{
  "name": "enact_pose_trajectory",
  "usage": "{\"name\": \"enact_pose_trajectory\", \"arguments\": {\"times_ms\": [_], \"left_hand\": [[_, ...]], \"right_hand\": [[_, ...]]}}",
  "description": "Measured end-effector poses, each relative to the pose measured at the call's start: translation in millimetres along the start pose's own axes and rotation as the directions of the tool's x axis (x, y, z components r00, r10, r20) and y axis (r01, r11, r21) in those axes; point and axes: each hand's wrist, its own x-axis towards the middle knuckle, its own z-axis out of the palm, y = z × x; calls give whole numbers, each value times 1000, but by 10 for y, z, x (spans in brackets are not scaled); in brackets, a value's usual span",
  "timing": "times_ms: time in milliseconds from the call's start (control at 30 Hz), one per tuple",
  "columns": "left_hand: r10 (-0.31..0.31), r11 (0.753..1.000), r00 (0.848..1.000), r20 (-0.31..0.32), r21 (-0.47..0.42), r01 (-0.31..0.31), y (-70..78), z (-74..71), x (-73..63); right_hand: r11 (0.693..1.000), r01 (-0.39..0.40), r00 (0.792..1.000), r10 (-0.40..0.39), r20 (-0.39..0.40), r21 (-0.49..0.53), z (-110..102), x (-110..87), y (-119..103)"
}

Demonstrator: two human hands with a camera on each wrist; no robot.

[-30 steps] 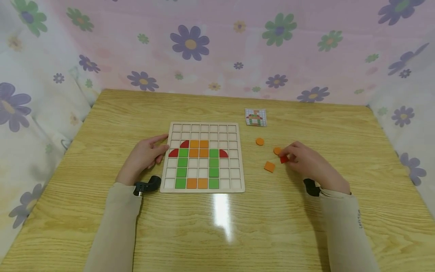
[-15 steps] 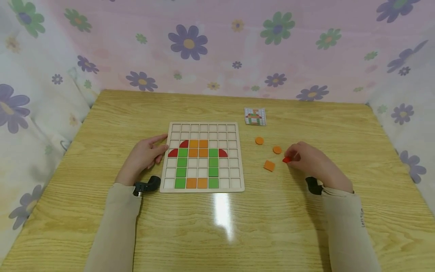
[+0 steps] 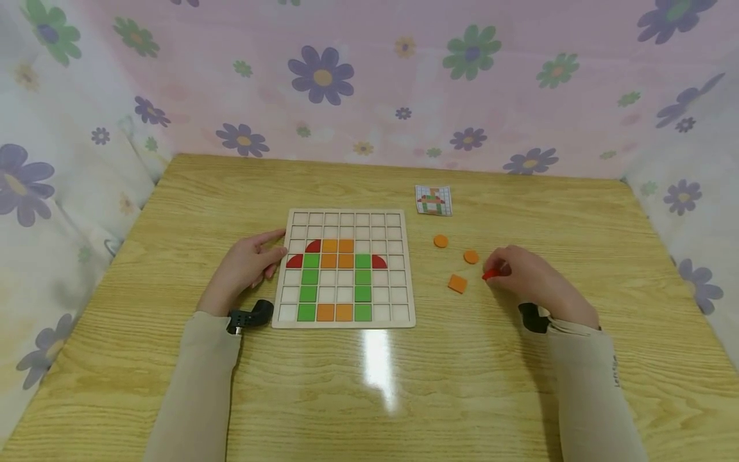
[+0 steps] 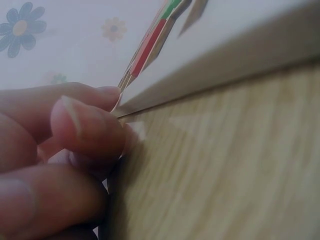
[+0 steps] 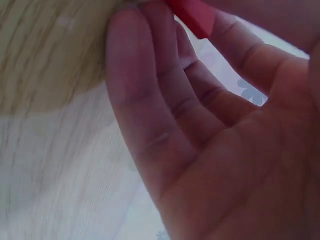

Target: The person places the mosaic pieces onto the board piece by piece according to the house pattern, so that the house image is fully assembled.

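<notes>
In the head view, my right hand [image 3: 516, 276] pinches a small red tile [image 3: 492, 274] between thumb and fingers, low over the wood table to the right of the loose pieces. The right wrist view shows a corner of that red tile [image 5: 196, 17] at the top; the fingers hide part of it. My left hand [image 3: 244, 264] touches the left edge of the pale gridded wooden board [image 3: 411, 301] with thumb and index finger. Green tiles [image 3: 309, 277], orange tiles [image 3: 329, 253] and red quarter-round tiles [image 3: 378, 262] lie in the board's square cells.
Two orange discs [image 3: 441, 241] and an orange square tile [image 3: 458, 283] lie between board and right hand. A small printed pattern card [image 3: 433, 200] sits behind them. A flowered cloth [image 3: 369, 83] hangs along the table's back edge.
My right hand has shifted slightly right, away from the orange pieces, with the red tile, which has turned and now appears nearly edge-on. My left hand stays at the board.
</notes>
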Motion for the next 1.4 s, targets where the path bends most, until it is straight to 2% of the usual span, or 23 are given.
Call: {"name": "enact_pose_trajectory", "arguments": {"times_ms": [200, 267, 433, 567, 867, 1200, 1400], "left_hand": [[-6, 1000, 1000, -2, -5, 6, -4, -5, -8], [-10, 1000, 1000, -2, -6, 9, -3, -2, -8], [-24, 1000, 1000, -1, -6, 24, 6, 9, 7], [-13, 1000, 1000, -4, 0, 13, 10, 7, 18], [-1, 1000, 1000, 0, -14, 1, 7, -2, -7], [-3, 1000, 1000, 2, -6, 3, 6, 0, 0], [-12, 1000, 1000, -1, -15, 12, -2, -4, -3]], "right_hand": [[999, 5, 997, -8, -71, -33, 13, 6, -34], [998, 26, 994, -32, -105, -50, 23, 18, -59], [988, 118, 972, -136, -194, -100, 49, 66, -175], [986, 126, 960, -148, -236, -106, 72, 123, -297], [989, 136, 965, -147, -217, -67, 156, 313, -574], [976, 215, 959, -219, -179, -42, 214, 488, -898], [980, 196, 969, -198, -147, -23, 246, 605, -1080]]}}
